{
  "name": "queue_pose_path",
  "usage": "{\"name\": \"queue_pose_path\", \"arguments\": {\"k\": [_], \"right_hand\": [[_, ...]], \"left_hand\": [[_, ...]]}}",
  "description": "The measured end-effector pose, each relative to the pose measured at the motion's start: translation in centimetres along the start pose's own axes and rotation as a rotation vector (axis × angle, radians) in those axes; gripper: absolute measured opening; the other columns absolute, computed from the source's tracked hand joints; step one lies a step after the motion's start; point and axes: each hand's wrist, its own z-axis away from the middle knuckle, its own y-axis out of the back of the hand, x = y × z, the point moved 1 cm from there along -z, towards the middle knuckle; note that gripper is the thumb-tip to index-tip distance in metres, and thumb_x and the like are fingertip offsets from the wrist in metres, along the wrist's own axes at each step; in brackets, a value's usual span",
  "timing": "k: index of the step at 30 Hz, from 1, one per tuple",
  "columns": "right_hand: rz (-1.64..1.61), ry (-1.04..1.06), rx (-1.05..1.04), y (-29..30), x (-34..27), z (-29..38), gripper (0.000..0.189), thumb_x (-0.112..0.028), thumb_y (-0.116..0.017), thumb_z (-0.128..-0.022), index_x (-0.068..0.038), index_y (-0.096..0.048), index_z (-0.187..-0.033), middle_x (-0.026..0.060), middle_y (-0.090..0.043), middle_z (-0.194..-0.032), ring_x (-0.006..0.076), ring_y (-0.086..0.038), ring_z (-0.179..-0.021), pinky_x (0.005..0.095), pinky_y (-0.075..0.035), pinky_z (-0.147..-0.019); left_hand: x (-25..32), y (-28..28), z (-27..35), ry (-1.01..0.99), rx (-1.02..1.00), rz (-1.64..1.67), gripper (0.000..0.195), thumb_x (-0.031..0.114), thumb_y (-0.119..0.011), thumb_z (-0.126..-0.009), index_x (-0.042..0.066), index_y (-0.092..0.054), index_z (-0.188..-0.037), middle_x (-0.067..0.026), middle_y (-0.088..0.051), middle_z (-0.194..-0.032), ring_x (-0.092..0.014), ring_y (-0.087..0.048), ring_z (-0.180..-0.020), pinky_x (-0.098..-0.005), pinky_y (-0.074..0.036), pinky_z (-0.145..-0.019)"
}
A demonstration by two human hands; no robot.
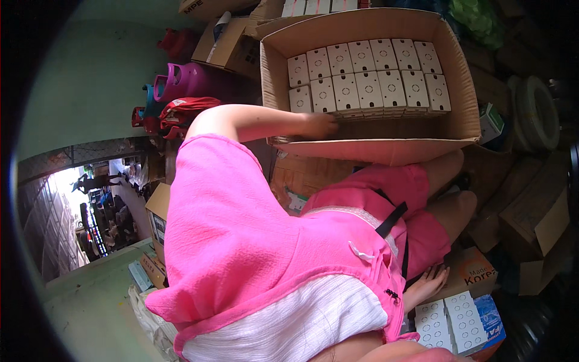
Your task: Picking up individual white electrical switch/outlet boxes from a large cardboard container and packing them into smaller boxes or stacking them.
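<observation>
My left hand [322,126], blurred, reaches into a large open cardboard carton [380,151] at its near left side. Rows of white plastic electrical mounting boxes [347,92] with round knockouts fill the far part of the carton. The hand is close to the nearest row, and whether it grips anything is unclear. Lower right, my right hand [432,281] rests with palm up and fingers apart, holding nothing. It lies beside a brown carton with printing [475,271] and above two white panels with knockout circles [465,322].
Gas cylinders, one purple [181,83], stand left of the carton beside a red cloth [190,111]. Flattened and open cardboard [524,226] lies at the right. White coils [538,113] are behind it. A doorway [104,203] at the left shows a person outside.
</observation>
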Motion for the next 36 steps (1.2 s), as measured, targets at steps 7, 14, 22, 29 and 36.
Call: {"name": "queue_pose_path", "arguments": {"k": [7,14,22,29,36], "right_hand": [[0.004,-0.028,0.048,-0.6,-0.5,-0.2,0.052,-0.031,-0.049,-0.094,-0.004,-0.041,-0.138,0.0207,-0.042,-0.140,0.0323,-0.044,-0.127,0.0409,-0.035,-0.106],[-0.010,-0.025,0.009,-0.3,-0.6,-1.0,0.053,-0.031,-0.049,-0.093,-0.004,-0.041,-0.138,0.0206,-0.041,-0.141,0.0333,-0.042,-0.129,0.0414,-0.035,-0.105],[0.015,-0.054,0.009,-0.5,-0.3,-0.8,0.050,-0.029,-0.048,-0.095,-0.004,-0.042,-0.138,0.0186,-0.041,-0.143,0.0308,-0.046,-0.128,0.0391,-0.037,-0.105],[0.018,-0.054,0.019,-0.4,-0.4,-0.9,0.051,-0.029,-0.048,-0.095,-0.004,-0.041,-0.139,0.0183,-0.041,-0.144,0.0307,-0.045,-0.129,0.0395,-0.035,-0.106],[0.029,-0.045,0.035,-0.8,-0.1,-0.8,0.054,-0.030,-0.048,-0.093,-0.003,-0.042,-0.138,0.0178,-0.044,-0.140,0.0329,-0.045,-0.126,0.0411,-0.034,-0.105]], "left_hand": [[-1.8,8.1,5.1,0.568,0.710,0.465,0.023,0.022,-0.063,-0.084,0.004,-0.060,-0.099,-0.0138,-0.057,-0.104,-0.031,-0.056,-0.102,-0.0412,-0.049,-0.085],[-1.9,6.7,7.7,0.561,0.858,0.384,0.029,0.031,-0.065,-0.086,0.010,-0.058,-0.104,-0.0106,-0.055,-0.106,-0.030,-0.054,-0.101,-0.0391,-0.049,-0.087],[-0.4,3.8,6.7,1.003,0.567,0.527,0.101,0.056,-0.082,-0.056,0.001,-0.042,-0.130,-0.0223,-0.049,-0.122,-0.039,-0.049,-0.115,-0.0460,-0.044,-0.096],[-1.0,3.6,4.8,1.081,0.506,0.606,0.115,0.049,-0.087,-0.050,-0.006,-0.033,-0.136,-0.0280,-0.045,-0.126,-0.042,-0.045,-0.120,-0.0469,-0.041,-0.100],[-1.8,7.2,10.3,1.002,0.388,0.669,0.118,0.047,-0.085,-0.056,-0.007,-0.024,-0.141,-0.0304,-0.039,-0.132,-0.044,-0.044,-0.122,-0.0443,-0.042,-0.102]]}}
